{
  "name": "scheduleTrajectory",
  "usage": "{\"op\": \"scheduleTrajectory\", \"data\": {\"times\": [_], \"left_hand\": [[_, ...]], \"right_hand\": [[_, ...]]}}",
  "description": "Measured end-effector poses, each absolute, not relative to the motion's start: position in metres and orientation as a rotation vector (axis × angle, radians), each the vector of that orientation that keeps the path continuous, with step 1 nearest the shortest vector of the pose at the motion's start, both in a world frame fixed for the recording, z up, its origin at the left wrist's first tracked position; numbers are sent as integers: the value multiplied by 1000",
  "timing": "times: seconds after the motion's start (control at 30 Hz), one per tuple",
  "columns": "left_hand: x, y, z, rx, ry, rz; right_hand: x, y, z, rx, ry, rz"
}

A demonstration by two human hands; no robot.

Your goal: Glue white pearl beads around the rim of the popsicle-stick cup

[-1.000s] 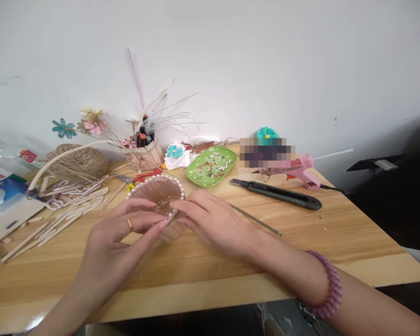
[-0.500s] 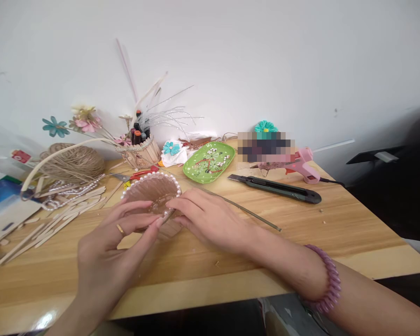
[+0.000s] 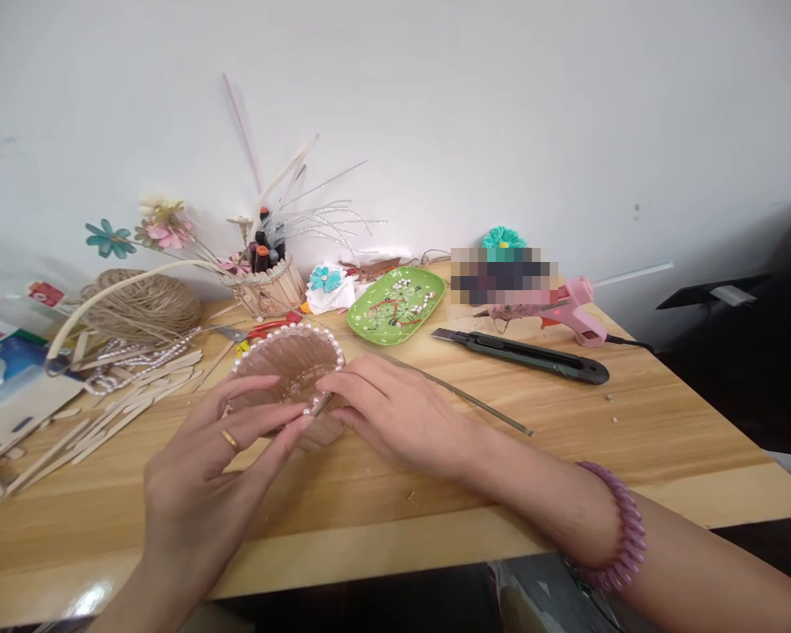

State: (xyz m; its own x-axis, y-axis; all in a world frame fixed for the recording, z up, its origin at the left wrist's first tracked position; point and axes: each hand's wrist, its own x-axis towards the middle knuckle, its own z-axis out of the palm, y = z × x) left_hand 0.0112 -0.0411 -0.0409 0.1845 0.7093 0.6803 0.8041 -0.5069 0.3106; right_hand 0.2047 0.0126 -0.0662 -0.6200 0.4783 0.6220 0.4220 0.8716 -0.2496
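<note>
A cup (image 3: 273, 369) of craft sticks, translucent inside and edged with white pearl beads (image 3: 296, 329), is tilted with its mouth showing. My left hand (image 3: 204, 466), a gold ring on one finger, pinches the near rim between thumb and forefinger, right at a bead. Its other fingers curve over the cup's left side. From the right, my right hand (image 3: 399, 409) grips the same rim, fingertips inside the mouth and thumb outside. A pink coil band (image 3: 620, 527) circles the right wrist. Both hands hide parts of the cup's outer wall.
Craft sticks (image 3: 132, 404), a pearl strand (image 3: 115, 374) and twine (image 3: 141, 308) lie left. Behind stand red-handled pliers (image 3: 273, 327), a pen holder (image 3: 264, 290) and a green dish (image 3: 369, 330). At right are a utility knife (image 3: 527, 356), a thin stick (image 3: 475, 403) and a pink glue gun (image 3: 576, 316).
The view has shifted very slightly. My left forefinger and thumb have shifted a little along the rim, and a bead shows more clearly at their tips. Both hands keep hold of the cup.
</note>
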Motion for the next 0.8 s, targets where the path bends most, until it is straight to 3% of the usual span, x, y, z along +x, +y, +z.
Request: {"op": "scheduleTrajectory", "data": {"times": [0.8], "left_hand": [[16, -47, -45, -2299, -1467, -1160]], "right_hand": [[205, 11, -67, -632, -2261, 121]]}}
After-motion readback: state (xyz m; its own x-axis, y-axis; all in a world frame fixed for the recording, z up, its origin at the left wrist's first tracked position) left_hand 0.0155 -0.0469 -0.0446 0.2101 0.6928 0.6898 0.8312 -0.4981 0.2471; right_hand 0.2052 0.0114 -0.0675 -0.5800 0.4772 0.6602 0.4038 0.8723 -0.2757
